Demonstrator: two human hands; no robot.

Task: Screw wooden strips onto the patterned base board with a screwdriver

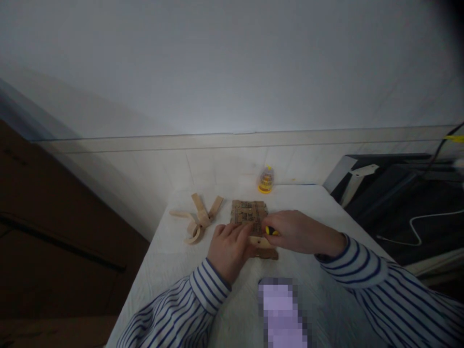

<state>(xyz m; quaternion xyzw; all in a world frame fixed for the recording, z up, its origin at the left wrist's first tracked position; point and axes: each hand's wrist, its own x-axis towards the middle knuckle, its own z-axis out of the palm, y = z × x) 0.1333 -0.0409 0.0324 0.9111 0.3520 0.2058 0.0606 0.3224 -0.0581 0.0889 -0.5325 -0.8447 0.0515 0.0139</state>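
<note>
A brown laser-cut wooden board (248, 212) lies flat on the white table (174, 270). My left hand (230, 249) rests on its near left edge with fingers laid flat, pressing it down. My right hand (295, 232) is closed around a small yellow tool (270, 231), its tip against the board's near right part. A light wooden strip (261, 243) lies under the two hands at the board's near edge.
An assembly of light wooden pieces (197, 220) lies left of the board. A small yellow and orange container (266, 181) stands at the table's far edge by the wall. A dark frame with cables (398, 193) stands to the right. A blurred purple object (282, 314) lies near me.
</note>
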